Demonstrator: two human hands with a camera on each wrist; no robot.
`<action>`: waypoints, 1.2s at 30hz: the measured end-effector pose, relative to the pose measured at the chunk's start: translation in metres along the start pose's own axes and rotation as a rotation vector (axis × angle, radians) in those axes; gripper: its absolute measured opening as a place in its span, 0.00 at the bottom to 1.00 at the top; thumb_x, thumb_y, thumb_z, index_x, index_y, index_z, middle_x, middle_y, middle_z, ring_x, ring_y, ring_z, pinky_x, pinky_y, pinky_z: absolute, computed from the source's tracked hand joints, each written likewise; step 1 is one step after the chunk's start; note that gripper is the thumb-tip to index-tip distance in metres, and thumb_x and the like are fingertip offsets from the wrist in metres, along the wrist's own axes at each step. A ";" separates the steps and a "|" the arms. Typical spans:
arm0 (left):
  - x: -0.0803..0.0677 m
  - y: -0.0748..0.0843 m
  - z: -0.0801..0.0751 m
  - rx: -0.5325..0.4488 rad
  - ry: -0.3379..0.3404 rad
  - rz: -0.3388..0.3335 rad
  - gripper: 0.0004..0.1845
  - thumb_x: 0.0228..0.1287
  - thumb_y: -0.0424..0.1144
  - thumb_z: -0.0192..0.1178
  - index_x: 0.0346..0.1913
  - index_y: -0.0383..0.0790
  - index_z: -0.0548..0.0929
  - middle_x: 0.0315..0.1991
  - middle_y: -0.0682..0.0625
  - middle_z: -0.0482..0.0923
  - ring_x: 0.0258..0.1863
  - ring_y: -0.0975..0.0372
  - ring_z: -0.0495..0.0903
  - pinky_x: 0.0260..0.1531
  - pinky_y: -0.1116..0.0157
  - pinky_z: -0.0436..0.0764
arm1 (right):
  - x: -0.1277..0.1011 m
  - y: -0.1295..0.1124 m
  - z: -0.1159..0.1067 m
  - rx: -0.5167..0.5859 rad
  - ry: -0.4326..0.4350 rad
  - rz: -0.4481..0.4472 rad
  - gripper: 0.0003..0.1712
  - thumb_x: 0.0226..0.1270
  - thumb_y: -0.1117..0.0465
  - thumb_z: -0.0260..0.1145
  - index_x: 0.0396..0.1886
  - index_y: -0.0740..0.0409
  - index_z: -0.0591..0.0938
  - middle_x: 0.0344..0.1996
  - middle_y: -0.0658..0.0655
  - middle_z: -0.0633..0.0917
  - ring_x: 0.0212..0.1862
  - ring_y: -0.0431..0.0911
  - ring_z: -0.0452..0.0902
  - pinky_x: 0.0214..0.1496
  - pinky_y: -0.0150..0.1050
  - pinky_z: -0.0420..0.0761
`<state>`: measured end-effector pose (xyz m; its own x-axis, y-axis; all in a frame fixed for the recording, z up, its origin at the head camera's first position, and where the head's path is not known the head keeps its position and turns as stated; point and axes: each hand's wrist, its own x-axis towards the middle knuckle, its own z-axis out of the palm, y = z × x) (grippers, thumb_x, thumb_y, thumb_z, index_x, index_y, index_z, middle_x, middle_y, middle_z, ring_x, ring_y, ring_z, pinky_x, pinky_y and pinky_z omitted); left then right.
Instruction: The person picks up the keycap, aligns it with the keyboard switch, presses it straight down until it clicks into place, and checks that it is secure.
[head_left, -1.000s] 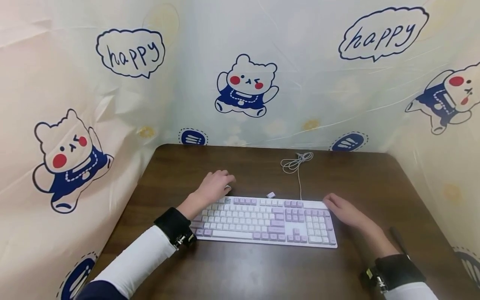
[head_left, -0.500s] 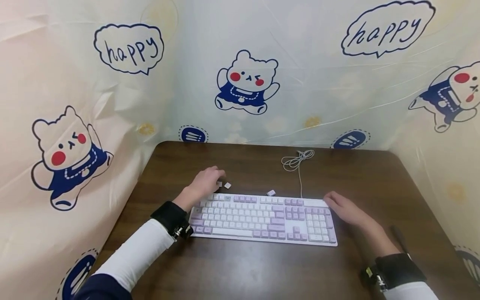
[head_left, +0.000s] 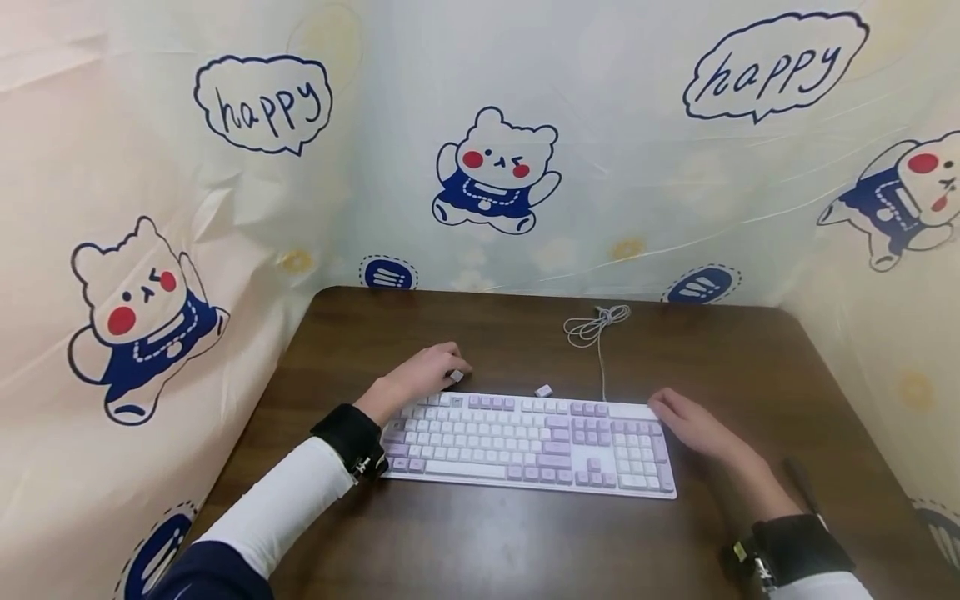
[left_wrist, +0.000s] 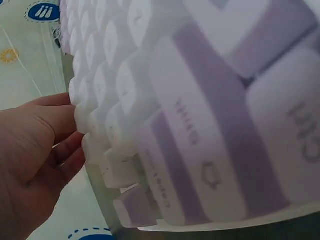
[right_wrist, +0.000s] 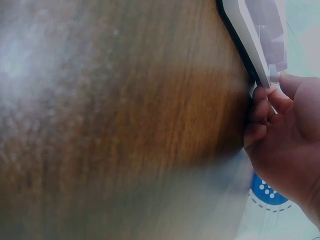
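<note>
A white and lilac keyboard (head_left: pixel 487 437) lies on the brown table, and its keys fill much of the left wrist view. My left hand (head_left: pixel 420 377) reaches over its back left part, fingers bent down beside a small loose white keycap (head_left: pixel 455 377). In the left wrist view the keys hide the fingertips of that hand (left_wrist: pixel 37 155), and I cannot tell whether they pinch the keycap. My right hand (head_left: pixel 697 425) holds the keyboard's back right corner, thumb at the top and fingers (right_wrist: pixel 257 111) curled at the underside.
Another loose keycap (head_left: pixel 543 390) lies just behind the keyboard. A thin cable (head_left: pixel 602 367) runs back from it to a tied coil (head_left: pixel 596 326). Patterned cloth (head_left: pixel 615 167) hangs behind and at both sides of the table (head_left: pixel 480 542).
My left hand shifted left, uncovering two keycaps side by side, then came back right; one of them now shows at its fingers. The right hand stays at the keyboard's corner.
</note>
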<state>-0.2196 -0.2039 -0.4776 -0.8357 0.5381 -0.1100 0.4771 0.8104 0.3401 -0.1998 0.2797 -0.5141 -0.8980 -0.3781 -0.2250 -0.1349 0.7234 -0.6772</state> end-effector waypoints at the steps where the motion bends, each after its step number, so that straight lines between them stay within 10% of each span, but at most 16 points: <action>1: 0.000 0.000 0.001 0.011 -0.010 0.000 0.16 0.72 0.29 0.65 0.59 0.41 0.87 0.50 0.47 0.80 0.49 0.57 0.80 0.51 0.60 0.81 | 0.001 0.000 0.000 0.003 -0.006 -0.001 0.21 0.85 0.48 0.53 0.58 0.61 0.77 0.45 0.57 0.82 0.48 0.51 0.79 0.49 0.47 0.79; 13: 0.004 -0.002 0.003 0.051 -0.027 -0.005 0.10 0.75 0.32 0.62 0.54 0.41 0.86 0.48 0.47 0.81 0.44 0.59 0.80 0.48 0.61 0.82 | 0.003 -0.001 -0.002 0.008 -0.016 0.006 0.22 0.85 0.48 0.51 0.59 0.62 0.76 0.47 0.57 0.82 0.51 0.52 0.80 0.51 0.49 0.79; 26: -0.015 -0.002 -0.004 -0.394 0.141 -0.017 0.12 0.71 0.28 0.64 0.54 0.36 0.85 0.49 0.49 0.81 0.50 0.57 0.82 0.53 0.59 0.84 | 0.001 -0.002 0.001 -0.005 -0.003 0.005 0.22 0.86 0.49 0.51 0.58 0.63 0.76 0.46 0.58 0.82 0.50 0.52 0.79 0.50 0.48 0.79; 36: -0.028 0.006 -0.001 -0.549 0.208 0.003 0.13 0.70 0.33 0.68 0.54 0.37 0.89 0.50 0.50 0.85 0.47 0.59 0.81 0.50 0.64 0.84 | -0.002 -0.004 0.003 -0.017 0.014 -0.019 0.21 0.86 0.50 0.51 0.57 0.63 0.77 0.45 0.57 0.82 0.49 0.52 0.79 0.49 0.48 0.79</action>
<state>-0.1939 -0.2145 -0.4720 -0.8969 0.4383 0.0581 0.3149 0.5409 0.7799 -0.1967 0.2757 -0.5129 -0.9010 -0.3839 -0.2021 -0.1590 0.7256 -0.6695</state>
